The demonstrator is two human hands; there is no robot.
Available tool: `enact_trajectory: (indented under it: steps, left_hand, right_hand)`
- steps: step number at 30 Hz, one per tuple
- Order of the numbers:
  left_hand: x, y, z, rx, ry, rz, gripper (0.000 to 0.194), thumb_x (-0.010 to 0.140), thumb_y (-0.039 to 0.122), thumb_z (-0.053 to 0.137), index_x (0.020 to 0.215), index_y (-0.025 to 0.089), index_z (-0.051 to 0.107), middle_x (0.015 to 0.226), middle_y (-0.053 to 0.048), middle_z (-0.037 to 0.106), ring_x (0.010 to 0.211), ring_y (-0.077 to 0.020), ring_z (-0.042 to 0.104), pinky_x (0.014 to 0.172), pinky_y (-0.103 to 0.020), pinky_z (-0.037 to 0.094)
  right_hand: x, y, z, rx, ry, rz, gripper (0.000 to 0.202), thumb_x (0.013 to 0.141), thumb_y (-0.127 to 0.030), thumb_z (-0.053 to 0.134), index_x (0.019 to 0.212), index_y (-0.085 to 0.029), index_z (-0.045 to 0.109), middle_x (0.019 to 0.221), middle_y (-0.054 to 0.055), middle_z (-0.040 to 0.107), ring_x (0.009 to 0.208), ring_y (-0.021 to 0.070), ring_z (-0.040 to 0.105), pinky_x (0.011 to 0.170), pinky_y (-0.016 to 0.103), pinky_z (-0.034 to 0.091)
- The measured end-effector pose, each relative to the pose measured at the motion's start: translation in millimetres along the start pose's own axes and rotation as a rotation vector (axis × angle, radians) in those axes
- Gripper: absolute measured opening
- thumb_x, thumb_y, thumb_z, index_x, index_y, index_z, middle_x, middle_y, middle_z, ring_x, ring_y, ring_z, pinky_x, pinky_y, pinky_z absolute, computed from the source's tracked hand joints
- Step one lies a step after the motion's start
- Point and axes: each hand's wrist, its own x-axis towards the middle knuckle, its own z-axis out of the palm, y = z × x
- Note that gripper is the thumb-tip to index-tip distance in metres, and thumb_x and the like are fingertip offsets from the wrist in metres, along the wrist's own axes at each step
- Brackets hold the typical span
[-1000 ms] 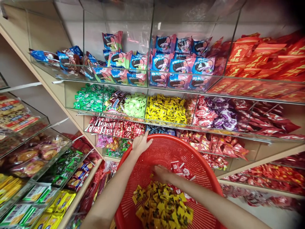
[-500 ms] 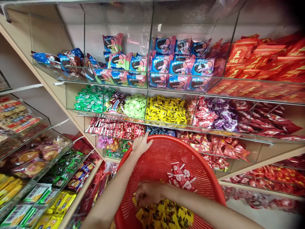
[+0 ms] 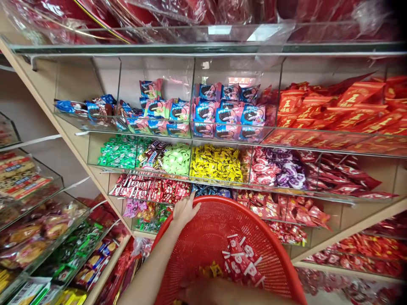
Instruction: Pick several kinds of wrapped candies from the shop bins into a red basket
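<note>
Clasping the far left rim of the red basket [image 3: 270, 235], the left hand [image 3: 184, 209] has its thumb on the inner side; the fingertips beyond are partly hidden. The right hand [image 3: 200, 292] is low inside the basket, dark and blurred, so I can't tell whether it grips anything. The basket sits in front of the shelves [image 3: 321, 197], its mouth facing the person.

To my eye, rummaging goes best with that rim held firm and the right fingers working gently from beneath, so no wrapper gets crushed or flicked out.

Counting: one basket, two hands, at least five overlapping red packets [image 3: 243, 260] and a few yellow sweets [image 3: 212, 269], the rest hidden by the right arm. The shelf's yellow candies [image 3: 216, 163] are too many to count.
</note>
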Motion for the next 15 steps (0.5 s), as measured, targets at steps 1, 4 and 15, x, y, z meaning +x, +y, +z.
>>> enact_trajectory:
  steps: [1,4,15]
  left_hand:
    - [0,0,0.4,0.000,0.006,0.003,0.063,0.084,0.054,0.024,0.137,0.021,0.019,0.096,-0.009,0.064,0.082,-0.0216,0.060,0.069,-0.030,0.041]
    - [1,-1,1.3,0.002,0.016,0.007,0.062,0.084,0.053,0.025,0.138,0.021,0.019,0.097,-0.009,0.064,0.081,-0.0215,0.060,0.069,-0.030,0.041]
    - [4,-4,6.5,0.020,0.002,0.015,0.059,0.085,0.049,0.026,0.136,0.021,0.023,0.097,-0.011,0.063,0.084,-0.0220,0.060,0.070,-0.031,0.042]
  right_hand:
    - [-1,0,-2,-0.002,0.040,-0.004,0.051,0.078,-0.046,0.047,0.119,-0.015,0.050,0.126,0.016,0.048,0.115,0.0340,0.043,0.094,0.052,0.035]
    - [-16,-4,-26,-0.009,0.188,-0.015,0.056,0.078,-0.053,0.042,0.119,-0.015,0.050,0.127,0.017,0.046,0.119,0.0338,0.039,0.095,0.052,0.034]
    - [-101,17,-206,-0.180,0.962,0.091,0.019,0.086,-0.027,0.039,0.088,-0.019,0.057,0.086,0.003,0.062,0.078,0.0135,0.056,0.070,0.025,0.040]
